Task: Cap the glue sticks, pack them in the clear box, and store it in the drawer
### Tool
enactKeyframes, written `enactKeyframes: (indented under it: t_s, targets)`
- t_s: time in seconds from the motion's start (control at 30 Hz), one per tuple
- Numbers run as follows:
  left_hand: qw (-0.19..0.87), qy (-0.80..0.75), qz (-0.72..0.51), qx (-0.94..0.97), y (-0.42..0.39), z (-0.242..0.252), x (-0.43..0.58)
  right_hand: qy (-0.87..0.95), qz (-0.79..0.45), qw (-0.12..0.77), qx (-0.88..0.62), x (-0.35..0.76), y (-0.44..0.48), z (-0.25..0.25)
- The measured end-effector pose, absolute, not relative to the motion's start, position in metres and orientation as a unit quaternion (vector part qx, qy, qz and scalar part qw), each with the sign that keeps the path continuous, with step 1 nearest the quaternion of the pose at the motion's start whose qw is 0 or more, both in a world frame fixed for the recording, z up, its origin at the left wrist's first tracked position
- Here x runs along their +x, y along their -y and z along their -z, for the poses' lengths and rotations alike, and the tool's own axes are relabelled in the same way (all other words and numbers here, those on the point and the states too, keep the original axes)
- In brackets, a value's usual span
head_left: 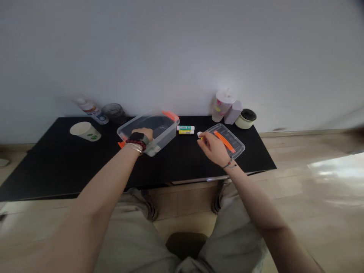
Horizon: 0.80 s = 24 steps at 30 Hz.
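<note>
While the left hand [146,132] reaches down inside the clear plastic storage box [168,137], its fingers are hidden; cannot tell whether they are spread or closed on anything; the right hand [214,148] pinches a white-capped glue stick [199,134] at its fingertips, beside the left edge of the clear lid [239,149]; cannot tell if hand and lid touch. Best handling, by my judgement: pinch the barrel rather than the cap, which might pull loose; use the left hand to steady the box; lift before any sideways travel, so as not to knock the neighbouring sticks. Looks: held stick mostly covered by fingers; white end and a sliver of yellow show; probably akin to the yellow-labelled glue stick [186,132], lying alongside the green-labelled glue stick [185,128] on the black tabletop [182,159], between box and lid.
</note>
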<state>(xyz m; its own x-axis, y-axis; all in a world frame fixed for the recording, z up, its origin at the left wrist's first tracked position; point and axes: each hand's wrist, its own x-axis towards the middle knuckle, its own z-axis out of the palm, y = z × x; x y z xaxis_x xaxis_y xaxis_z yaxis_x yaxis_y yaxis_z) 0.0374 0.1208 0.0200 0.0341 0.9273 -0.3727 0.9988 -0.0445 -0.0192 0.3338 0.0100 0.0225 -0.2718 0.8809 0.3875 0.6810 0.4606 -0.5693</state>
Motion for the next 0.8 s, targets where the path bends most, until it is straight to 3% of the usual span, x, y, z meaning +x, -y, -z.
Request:
enactKeyframes:
  t_s: [0.13, 0.27, 0.47, 0.63, 0.8]
  targets:
    - [0.055, -0.667, 0.045, 0.742, -0.097, -0.047, 0.055, 0.706, -0.125, 0.36, -0.597, 0.361, -0.045, -0.007]
    - [0.042, -0.619, -0.139, 0.772, -0.042, -0.074, 0.08, 0.686, -0.124, 0.303, -0.65, 0.376, -0.075, 0.018]
    - [0.173, -0.566, -0.185, 0.785, 0.018, -0.046, 0.095, 0.729, -0.083, 0.164, -0.659, 0.36, -0.094, 0.049]
    - [0.299, -0.54, -0.147, 0.773, 0.001, 0.007, 0.085, 0.747, -0.059, 0.073, -0.658, 0.337, -0.099, 0.067]
    - [0.401, -0.507, -0.192, 0.738, -0.024, 0.035, 0.077, 0.751, -0.042, 0.033, -0.658, 0.328, -0.102, 0.082]
